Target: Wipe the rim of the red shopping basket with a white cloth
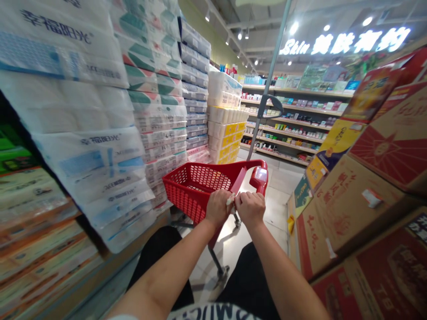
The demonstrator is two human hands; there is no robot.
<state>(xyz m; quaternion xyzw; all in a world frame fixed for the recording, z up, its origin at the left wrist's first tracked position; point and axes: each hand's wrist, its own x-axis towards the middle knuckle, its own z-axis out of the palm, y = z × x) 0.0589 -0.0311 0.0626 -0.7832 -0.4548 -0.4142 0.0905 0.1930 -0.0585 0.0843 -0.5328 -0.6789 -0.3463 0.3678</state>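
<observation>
My left hand [219, 206] and my right hand [250, 208] are closed and held close together, knuckles up. Between their fingertips shows a small pale, crumpled-looking thing [230, 201], whose kind I cannot make out. Just beyond and partly behind the hands stands a red plastic shopping cart [187, 189] with a perforated basket and a curved red handle [258, 178] on its right side. The hands overlap the cart's near edge in view; whether they touch it I cannot tell. Little of the basket's inside shows, and its floor is partly hidden by the wall.
Tall stacks of wrapped tissue packs [116, 164] line the left side. Cardboard cartons [336, 213] are piled on the right. A grey pole [267, 95] rises behind the cart. Farther back are shelves [293, 121] of small goods, with tiled floor [276, 189] between.
</observation>
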